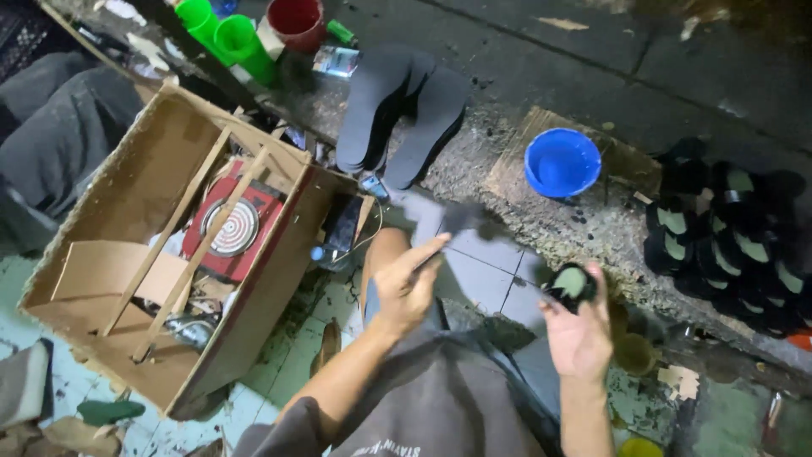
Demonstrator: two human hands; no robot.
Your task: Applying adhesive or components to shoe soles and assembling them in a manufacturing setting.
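My left hand [406, 283] grips a thin tool, likely a brush handle, whose dark blurred tip [461, 218] points up and to the right. My right hand [579, 326] holds a small black shoe part with a pale green face [571, 283], palm turned up. The two hands are apart, a short gap between them, above my lap and the tiled floor. A blue bowl [562, 162] sits on the rough concrete ledge just beyond both hands.
A big cardboard box [144, 254] with wooden slats and a red electric hot plate [230, 227] stands at left. Black insoles [397, 106] lie on the ledge, with green cups [228, 38] and a red cup [296, 21] behind. Several black-and-green shoe parts [727, 237] are piled at right.
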